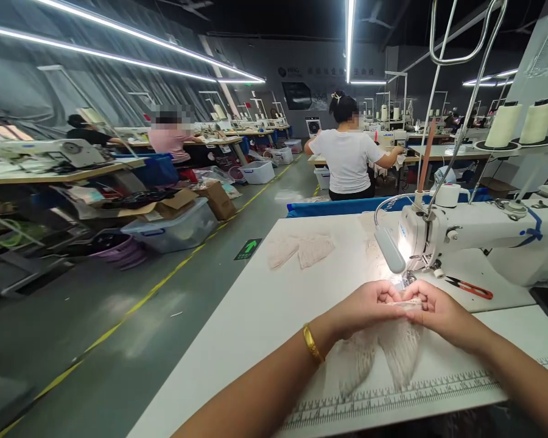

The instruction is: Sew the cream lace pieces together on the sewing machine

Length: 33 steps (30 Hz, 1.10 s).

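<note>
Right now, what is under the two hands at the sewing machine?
Pale sheer fabric drapes from the left hand and right hand over the white tabletop, toward the ruler scale. Whatever lies beneath their palms is hidden.

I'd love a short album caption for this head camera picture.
The left hand and right hand pinch pale fabric together in front of a lit sewing machine.
</note>
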Tool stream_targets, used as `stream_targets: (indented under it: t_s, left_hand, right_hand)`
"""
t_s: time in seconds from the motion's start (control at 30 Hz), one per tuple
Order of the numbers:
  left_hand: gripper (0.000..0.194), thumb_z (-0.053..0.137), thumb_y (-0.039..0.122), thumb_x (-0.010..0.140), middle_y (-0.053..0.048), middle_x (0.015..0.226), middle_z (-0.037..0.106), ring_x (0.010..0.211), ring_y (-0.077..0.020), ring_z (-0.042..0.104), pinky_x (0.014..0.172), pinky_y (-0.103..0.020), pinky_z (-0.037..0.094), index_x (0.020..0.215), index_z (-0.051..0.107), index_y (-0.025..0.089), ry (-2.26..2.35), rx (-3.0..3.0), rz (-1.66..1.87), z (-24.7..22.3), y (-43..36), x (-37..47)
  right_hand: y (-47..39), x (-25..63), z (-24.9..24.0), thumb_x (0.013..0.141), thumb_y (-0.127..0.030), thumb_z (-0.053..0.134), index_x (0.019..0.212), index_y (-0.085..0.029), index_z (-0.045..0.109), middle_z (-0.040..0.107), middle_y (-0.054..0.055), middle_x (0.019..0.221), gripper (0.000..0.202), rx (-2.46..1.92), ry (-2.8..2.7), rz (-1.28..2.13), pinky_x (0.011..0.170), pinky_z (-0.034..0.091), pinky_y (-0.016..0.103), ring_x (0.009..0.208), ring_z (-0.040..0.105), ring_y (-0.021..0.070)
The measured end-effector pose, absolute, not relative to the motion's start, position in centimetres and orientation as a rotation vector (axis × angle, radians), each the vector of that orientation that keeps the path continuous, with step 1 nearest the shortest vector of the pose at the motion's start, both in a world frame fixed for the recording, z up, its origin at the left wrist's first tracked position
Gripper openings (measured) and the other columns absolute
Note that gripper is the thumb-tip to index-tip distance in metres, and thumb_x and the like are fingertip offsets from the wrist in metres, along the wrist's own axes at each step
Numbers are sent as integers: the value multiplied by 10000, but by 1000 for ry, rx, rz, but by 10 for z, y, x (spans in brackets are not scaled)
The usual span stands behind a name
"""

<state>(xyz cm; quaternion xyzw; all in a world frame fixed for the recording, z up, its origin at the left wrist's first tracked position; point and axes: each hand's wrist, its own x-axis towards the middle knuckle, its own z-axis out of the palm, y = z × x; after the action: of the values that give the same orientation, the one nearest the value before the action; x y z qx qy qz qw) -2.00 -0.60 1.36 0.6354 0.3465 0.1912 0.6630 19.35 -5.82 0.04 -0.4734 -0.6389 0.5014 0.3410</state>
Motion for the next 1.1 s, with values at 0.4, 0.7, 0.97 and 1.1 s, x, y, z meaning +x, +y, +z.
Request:
stream_targets:
  t_s: [0.4,0.7,0.97,1.1]
  left_hand:
    - [384,819,488,735,63,660,450,632,-104,398,592,-243,281,844,652,159,931,1443,619,5,-14,-12]
    - [91,702,285,858,-5,768,626,743,-156,550,690,-274,443,833,711,198,901,1842,984,-3,-22,-10]
    - [148,581,208,984,-40,823,713,769,-166,640,740,-305,525,911,710,213,597,2159,1170,-8,-25,-9]
    - [155,581,210,1003,-35,810,704,766,-163,635,746,-305,527,886,683,211,580,2227,1203,-7,-27,-9]
  right_hand:
    - [-58,198,-31,964,-419,625,1169,-259,605,621,15,994,261,-1280,-1643,1095,795,492,337,893,582,194]
    - [-77,200,-18,1023,-488,555,1212,-287,633,674,34,1004,287,-1148,-1760,955,883,515,372,947,622,221]
    - [-64,201,-20,1022,-580,530,986,-249,659,637,28,923,357,-1216,-1673,1021,799,496,340,891,589,213]
    - [-64,201,-18,1017,-504,560,936,-245,659,627,18,903,289,-1217,-1693,1056,807,480,334,885,573,206]
